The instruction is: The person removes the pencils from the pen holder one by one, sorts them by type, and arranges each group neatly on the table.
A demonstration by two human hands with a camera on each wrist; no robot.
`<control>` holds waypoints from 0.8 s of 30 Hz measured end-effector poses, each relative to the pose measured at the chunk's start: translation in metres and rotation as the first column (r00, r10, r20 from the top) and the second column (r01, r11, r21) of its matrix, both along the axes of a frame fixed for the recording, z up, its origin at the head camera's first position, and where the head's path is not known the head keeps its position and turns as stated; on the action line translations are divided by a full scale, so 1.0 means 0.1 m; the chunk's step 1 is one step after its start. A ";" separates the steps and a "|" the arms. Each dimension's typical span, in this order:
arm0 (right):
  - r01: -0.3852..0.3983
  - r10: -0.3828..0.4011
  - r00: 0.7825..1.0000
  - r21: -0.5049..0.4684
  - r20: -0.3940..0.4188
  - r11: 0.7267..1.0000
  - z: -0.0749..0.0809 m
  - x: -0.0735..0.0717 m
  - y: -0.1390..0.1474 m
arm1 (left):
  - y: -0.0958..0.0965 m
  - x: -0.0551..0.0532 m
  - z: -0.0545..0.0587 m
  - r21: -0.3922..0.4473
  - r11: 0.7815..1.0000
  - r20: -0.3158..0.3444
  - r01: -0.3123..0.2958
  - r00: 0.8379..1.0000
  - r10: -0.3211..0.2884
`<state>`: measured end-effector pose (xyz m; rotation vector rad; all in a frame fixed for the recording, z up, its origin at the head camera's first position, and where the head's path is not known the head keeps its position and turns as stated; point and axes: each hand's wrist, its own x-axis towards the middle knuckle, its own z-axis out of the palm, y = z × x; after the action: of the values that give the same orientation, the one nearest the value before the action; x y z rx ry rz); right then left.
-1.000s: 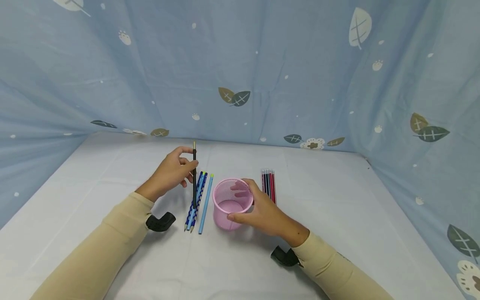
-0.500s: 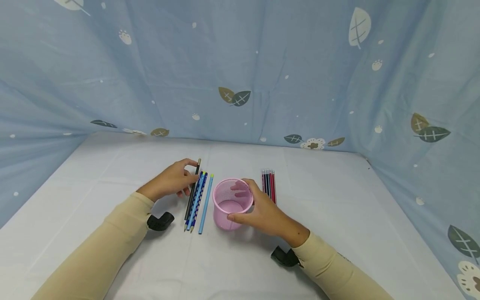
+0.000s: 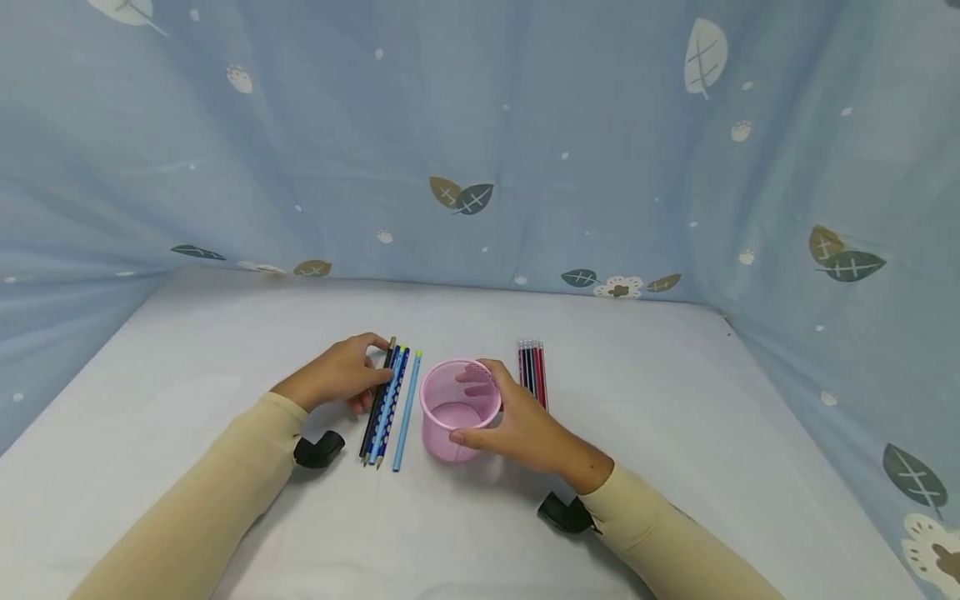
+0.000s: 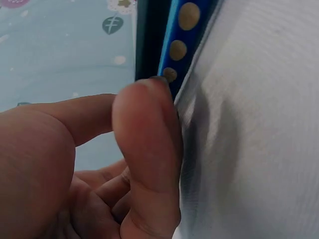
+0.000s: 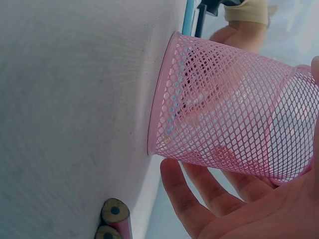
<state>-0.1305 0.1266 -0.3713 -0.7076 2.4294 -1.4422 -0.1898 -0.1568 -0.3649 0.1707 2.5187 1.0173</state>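
Observation:
In the head view my left hand [image 3: 341,373] is at a row of pencils left of centre. Its thumb and fingers hold a black pencil [image 3: 368,437] that lies alongside a light blue pencil [image 3: 377,442] and dark blue dotted pencils [image 3: 387,429]. Up close, the left wrist view shows the thumb against a dotted blue pencil [image 4: 178,50] and a dark one [image 4: 149,40]; the grip itself is partly hidden. My right hand [image 3: 521,421] grips a pink mesh pen holder [image 3: 442,439] around its right side. The holder stands upright on the white cloth with nothing visible inside.
A separate light blue pencil [image 3: 407,412] lies between the row and the pen holder. Behind the right hand are several red and dark pencils [image 3: 532,367], side by side. A blue patterned curtain [image 3: 480,125] hangs behind the white-covered table [image 3: 637,400].
My left hand has lowered the black pencil from above the blue pencils to lie flat at their left side. The right hand and pen holder stay put; the head view shifted slightly.

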 end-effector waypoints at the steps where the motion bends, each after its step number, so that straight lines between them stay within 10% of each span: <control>1: -0.005 0.005 1.000 -0.001 0.002 1.000 0.00 0.00 -0.01 | -0.01 0.01 -0.01 -0.007 1.000 -0.001 -0.003 1.000 0.003; 18: -0.007 0.007 1.000 -0.003 0.011 1.000 -0.03 -0.01 -0.02 | 0.01 0.03 -0.03 -0.060 0.998 -0.032 0.015 0.999 -0.017; 24: -0.068 0.069 0.997 0.035 -0.028 0.997 0.12 -0.08 0.16 | 0.02 0.08 0.13 -0.145 0.988 -0.275 -0.043 0.961 0.001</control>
<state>-0.1389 0.1428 -0.3589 -0.8012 2.4202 -1.3708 -0.1818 -0.1548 -0.3524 0.2558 2.8418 0.8575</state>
